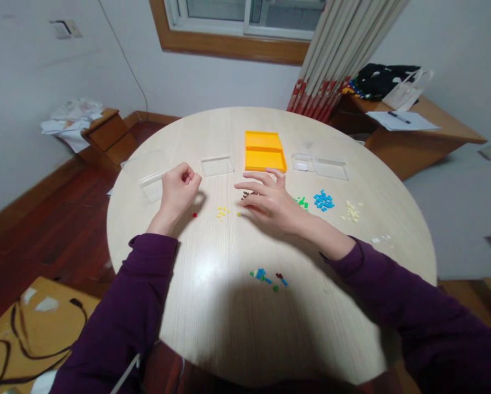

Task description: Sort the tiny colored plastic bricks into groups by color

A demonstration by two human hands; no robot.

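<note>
My left hand (180,191) is curled closed above the left part of the table; anything inside the fingers is hidden. Below it on the tabletop lies a small red piece (195,215). Fingers spread, my right hand (272,200) hovers over a pile of tiny brown pieces (245,195), partly covering them. Several yellow pieces (222,212) lie between the two hands. Right of my right hand are small piles of green pieces (302,203), blue pieces (323,201) and cream pieces (352,212). Nearer to me sits a mixed cluster of blue and green pieces (261,274).
An open orange box (266,160) stands behind my right hand. Clear plastic boxes (217,166) lie along the far side, one more pair (331,168) at right. A few white pieces (375,240) are near the right edge of the round table (212,328).
</note>
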